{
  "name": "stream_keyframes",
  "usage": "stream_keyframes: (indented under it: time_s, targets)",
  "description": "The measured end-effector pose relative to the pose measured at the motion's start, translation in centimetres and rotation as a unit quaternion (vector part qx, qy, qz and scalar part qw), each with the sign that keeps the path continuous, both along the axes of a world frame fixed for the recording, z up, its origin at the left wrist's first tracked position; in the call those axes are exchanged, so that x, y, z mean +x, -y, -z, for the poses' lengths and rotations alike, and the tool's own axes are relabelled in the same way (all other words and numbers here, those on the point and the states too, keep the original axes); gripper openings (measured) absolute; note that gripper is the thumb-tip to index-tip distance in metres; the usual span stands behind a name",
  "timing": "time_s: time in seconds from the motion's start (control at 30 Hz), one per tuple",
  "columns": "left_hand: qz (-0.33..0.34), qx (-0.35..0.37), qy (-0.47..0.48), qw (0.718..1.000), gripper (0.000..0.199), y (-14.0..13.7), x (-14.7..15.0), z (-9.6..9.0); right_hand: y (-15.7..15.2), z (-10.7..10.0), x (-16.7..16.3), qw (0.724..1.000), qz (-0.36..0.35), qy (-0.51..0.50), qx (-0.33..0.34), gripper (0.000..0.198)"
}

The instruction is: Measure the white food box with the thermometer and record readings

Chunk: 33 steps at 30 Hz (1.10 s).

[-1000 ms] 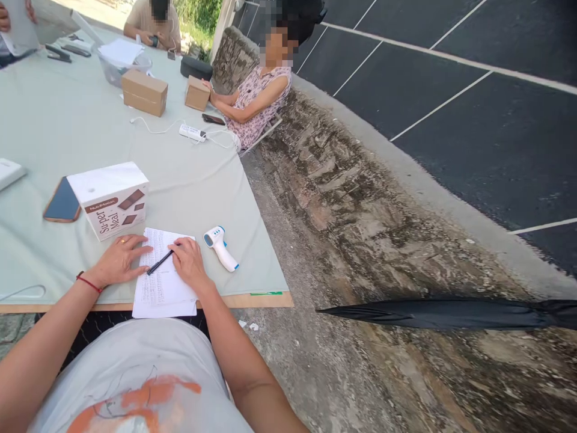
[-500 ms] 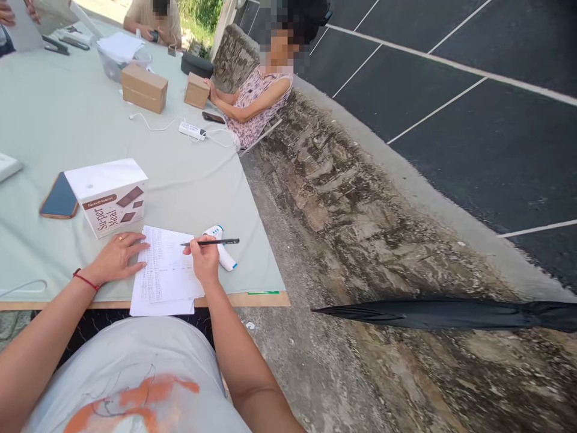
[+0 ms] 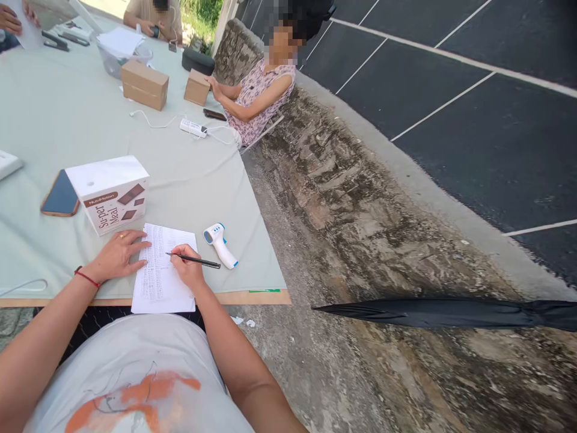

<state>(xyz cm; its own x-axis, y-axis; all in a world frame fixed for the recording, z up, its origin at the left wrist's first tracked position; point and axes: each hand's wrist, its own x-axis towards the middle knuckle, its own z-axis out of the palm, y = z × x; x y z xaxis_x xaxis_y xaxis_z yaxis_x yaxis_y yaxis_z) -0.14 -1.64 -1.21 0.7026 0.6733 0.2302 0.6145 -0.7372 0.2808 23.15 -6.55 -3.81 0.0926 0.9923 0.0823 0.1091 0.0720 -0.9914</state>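
Nearest, white paper sheets, bearing small dark rows of unreadable writing, overhang the bench edge. Right hand closed on slim black pen, tip at page; left hand spread, touching their left margin. Beyond: white-and-blue infrared thermometer, then white NutriMotion carton.

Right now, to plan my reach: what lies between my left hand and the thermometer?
In the head view: paper sheets and your right hand, holding a pen.
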Motion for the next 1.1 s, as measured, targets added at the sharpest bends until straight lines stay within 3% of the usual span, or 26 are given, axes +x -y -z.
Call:
stream_keyframes:
  time_s: [0.27, 1.1]
  targets:
    - [-0.005, -0.011, 0.01, 1.0, 0.047, 0.0, 0.0, -0.1, 0.8, 0.0, -1.4, 0.999, 0.02, 0.047, -0.002, 0.013]
    - [-0.001, -0.009, 0.012, 1.0, 0.048, -0.1, 0.1, 0.2, 0.8, 0.1, -1.3, 0.992, 0.006, 0.122, 0.003, 0.016]
